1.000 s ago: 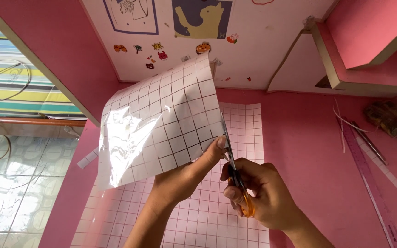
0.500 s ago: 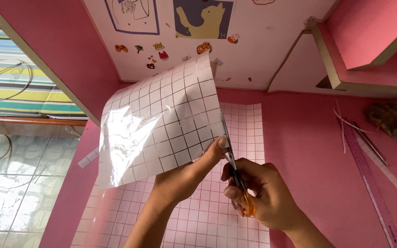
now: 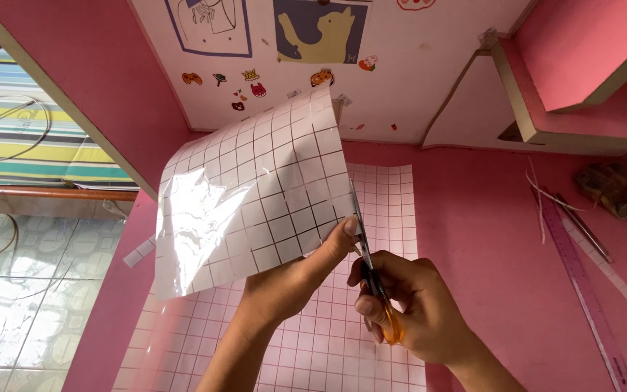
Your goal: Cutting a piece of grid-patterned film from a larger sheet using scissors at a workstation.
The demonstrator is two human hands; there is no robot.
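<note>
My left hand (image 3: 292, 279) pinches the lower right edge of a glossy white sheet with a dark square grid (image 3: 244, 192), holding it up and curled above the desk. My right hand (image 3: 415, 312) grips scissors with orange handles (image 3: 375, 279). Their blades run up along the sheet's right edge, just beside my left thumb. Under both hands lies a second gridded sheet (image 3: 342, 341), flat on the pink desk (image 3: 488, 239).
A long pink ruler (image 3: 582, 276), a pen (image 3: 585, 229) and thin paper strips lie at the right. A brownish crumpled object (image 3: 625, 189) sits under the pink shelf (image 3: 582, 72). Stickers and pictures cover the white wall (image 3: 400, 65). Tiled floor (image 3: 30, 290) shows left.
</note>
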